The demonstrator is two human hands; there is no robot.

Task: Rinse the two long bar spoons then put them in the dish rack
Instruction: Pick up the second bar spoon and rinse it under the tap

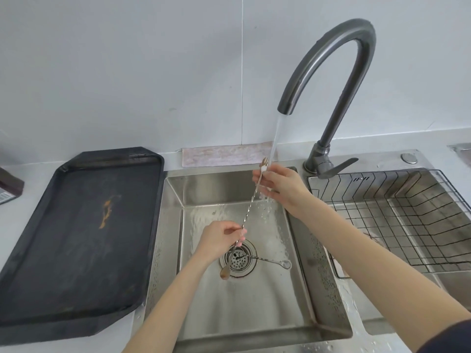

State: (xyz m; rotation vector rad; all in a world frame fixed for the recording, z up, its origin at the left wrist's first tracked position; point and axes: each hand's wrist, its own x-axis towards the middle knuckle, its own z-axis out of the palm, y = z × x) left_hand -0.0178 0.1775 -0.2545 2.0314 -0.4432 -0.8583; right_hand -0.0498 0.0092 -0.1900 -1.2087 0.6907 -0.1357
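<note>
One long twisted bar spoon (251, 203) slants up over the sink (173, 200). My left hand (220, 239) pinches its lower stem. My right hand (279, 186) holds its upper end, where the bowl (264, 163) meets the running water from the faucet (331, 80). The second bar spoon (265, 261) lies flat on the sink floor across the drain strainer (238, 259), with its dirty bowl (224, 272) at the left. The wire dish rack (397, 215) sits to the right of the sink.
A black tray (76, 240) with a brown smear lies on the counter to the left. A folded cloth (224, 155) rests behind the sink. The faucet handle (336, 169) points right. A dark box (10, 186) is at the far left edge.
</note>
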